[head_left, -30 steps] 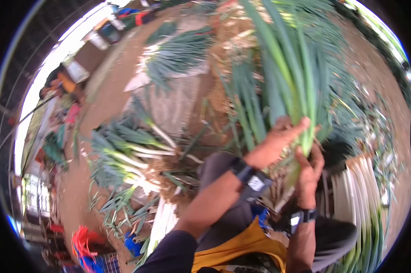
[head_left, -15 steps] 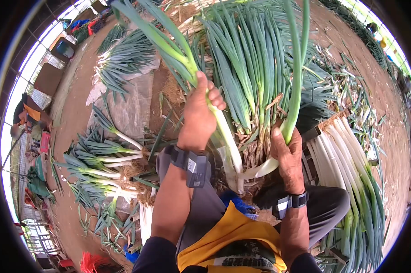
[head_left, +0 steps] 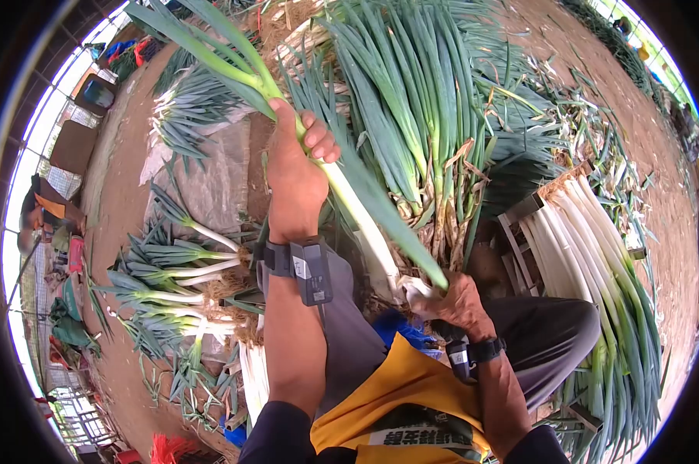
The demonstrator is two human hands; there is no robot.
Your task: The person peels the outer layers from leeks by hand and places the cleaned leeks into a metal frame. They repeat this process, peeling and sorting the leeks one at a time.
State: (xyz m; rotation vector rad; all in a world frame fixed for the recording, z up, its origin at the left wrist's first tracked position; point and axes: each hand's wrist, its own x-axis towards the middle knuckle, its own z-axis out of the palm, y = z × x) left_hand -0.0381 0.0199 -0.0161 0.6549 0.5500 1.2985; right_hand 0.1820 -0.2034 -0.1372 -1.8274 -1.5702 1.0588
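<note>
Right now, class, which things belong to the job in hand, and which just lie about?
Likely part of the job:
held leek, left hand, right hand
leafy leek bunch ahead
white-stemmed leeks at right

Probably just lying about:
red strands, lower left
brown panel, upper left

Brown earthen floor (head_left: 119, 185), gridded wall (head_left: 34, 127), bright daylight (head_left: 65, 77) beyond; brown panel (head_left: 73, 147), possibly a chair back

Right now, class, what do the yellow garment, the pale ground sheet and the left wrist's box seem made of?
Yellow garment: matt cloth, likely; it drapes in soft folds.
Pale ground sheet: dull, perhaps plastic or fabric; thin, wrinkled.
Left wrist's box: probably hard plastic; dark, with crisp edges.
</note>
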